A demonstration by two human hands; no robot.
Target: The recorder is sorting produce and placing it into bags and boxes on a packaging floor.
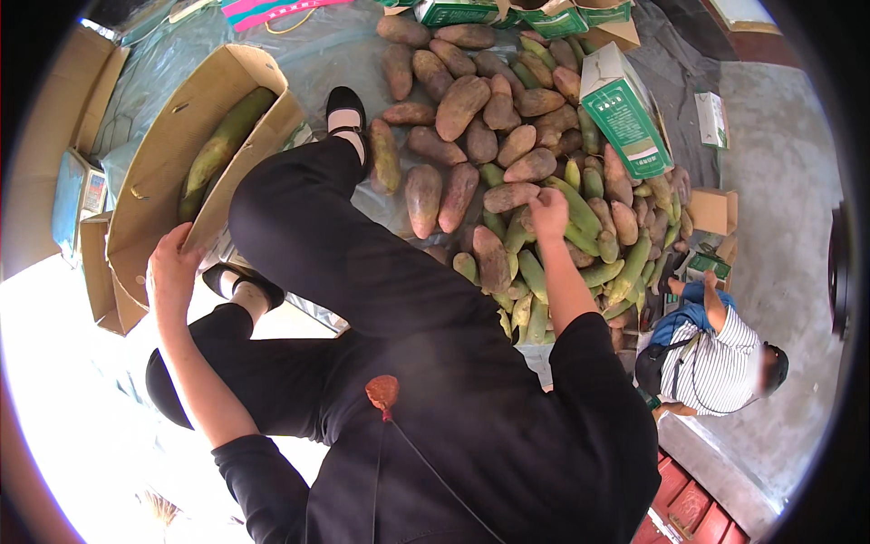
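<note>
Your right hand (547,214) is out over the fruit pile (507,163), arm nearly straight and reaching away from you. Its fingers are curled down onto a long green fruit (573,205), closed around its near end as far as the view shows. That fruit's long axis runs from the hand away to the right, slanting downward in the picture among other green ones. The brown fruit lie beyond, farther from you.

Your left hand (172,268) is well apart on the other side, fingers clamped over the near flap of the open box (181,154). One large green fruit (220,145) already lies lengthwise inside. The box sits left of your knees; the pile is to the right.
</note>
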